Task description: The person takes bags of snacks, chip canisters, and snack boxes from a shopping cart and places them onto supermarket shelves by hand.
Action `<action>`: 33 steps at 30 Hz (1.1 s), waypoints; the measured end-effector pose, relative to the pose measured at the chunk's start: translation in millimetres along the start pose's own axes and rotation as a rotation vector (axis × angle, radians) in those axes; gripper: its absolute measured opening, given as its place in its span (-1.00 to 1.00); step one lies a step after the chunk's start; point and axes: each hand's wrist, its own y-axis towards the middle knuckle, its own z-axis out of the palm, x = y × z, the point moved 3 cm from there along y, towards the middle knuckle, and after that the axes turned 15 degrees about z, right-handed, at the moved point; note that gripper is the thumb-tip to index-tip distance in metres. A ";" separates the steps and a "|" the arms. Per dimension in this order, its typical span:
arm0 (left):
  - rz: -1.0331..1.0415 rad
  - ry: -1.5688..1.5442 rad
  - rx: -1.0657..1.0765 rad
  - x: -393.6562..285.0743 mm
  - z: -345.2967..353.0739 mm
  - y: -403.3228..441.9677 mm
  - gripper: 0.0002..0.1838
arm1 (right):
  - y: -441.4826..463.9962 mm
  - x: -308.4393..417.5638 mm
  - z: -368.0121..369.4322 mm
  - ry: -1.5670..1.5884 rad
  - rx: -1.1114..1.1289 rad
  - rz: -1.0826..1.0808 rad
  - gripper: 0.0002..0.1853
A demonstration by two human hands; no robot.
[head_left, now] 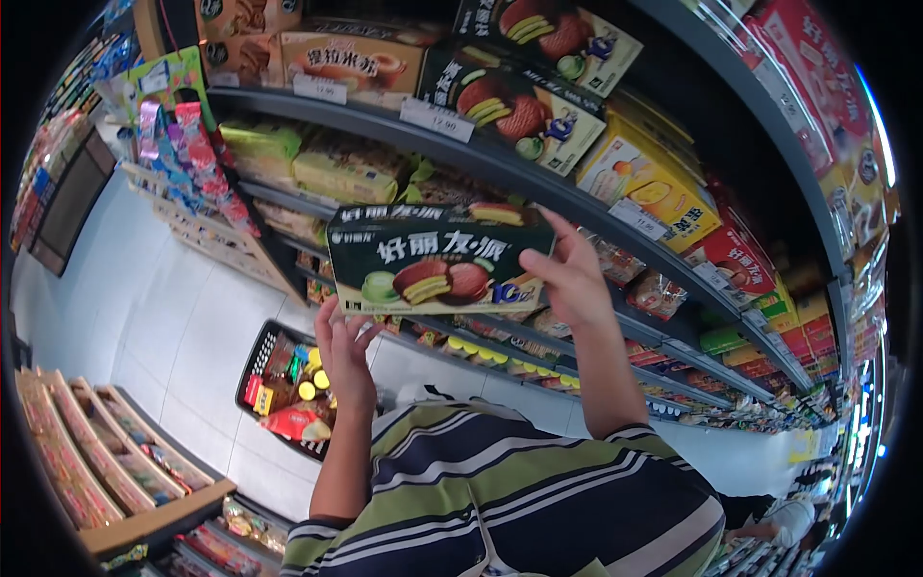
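A dark green snack box (437, 260) with white lettering and pictures of filled round cakes is held up in front of the shelves. My right hand (574, 269) grips its right end, thumb on the front face and fingers behind. Below the box's lower left corner is my left hand (344, 351), its fingers apart and the tips at the bottom edge. Matching green boxes (510, 111) stand on the shelf above, over a price tag (437, 119).
On the tiled floor (207, 337) below sits a black basket (252, 370) holding packaged goods. Shelves (346, 115) of boxed snacks run from upper left to lower right. Wooden display racks (125, 452) stand at lower left. Another person (790, 519) is partly visible at lower right.
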 end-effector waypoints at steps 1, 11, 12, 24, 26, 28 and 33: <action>0.009 0.021 0.011 -1.8 3.3 -0.2 -0.51 | -1.5 17.3 1.1 0.007 -0.012 -0.059 -0.25; -0.158 0.096 0.055 31.0 -26.3 -18.5 -0.74 | 26.4 160.2 -2.3 -0.080 -0.131 -0.683 -0.35; -0.164 0.110 0.052 32.9 -28.9 -19.6 -0.74 | 32.8 164.7 -6.3 -0.104 -0.135 -0.719 -0.34; -0.203 0.173 0.042 41.7 -48.7 -24.1 -0.76 | 81.7 188.3 -19.0 -0.113 -0.123 -0.708 -0.33; -0.210 0.169 0.041 46.6 -51.7 -24.0 -0.76 | 83.2 187.3 -18.8 -0.101 -0.117 -0.678 -0.34; -0.216 0.175 0.042 50.6 -53.6 -24.3 -0.76 | 82.6 188.6 -17.4 -0.105 -0.111 -0.663 -0.38; -0.228 0.212 0.056 56.4 -53.3 -24.0 -0.76 | 77.8 193.7 -28.6 -0.373 -0.427 -0.603 -0.47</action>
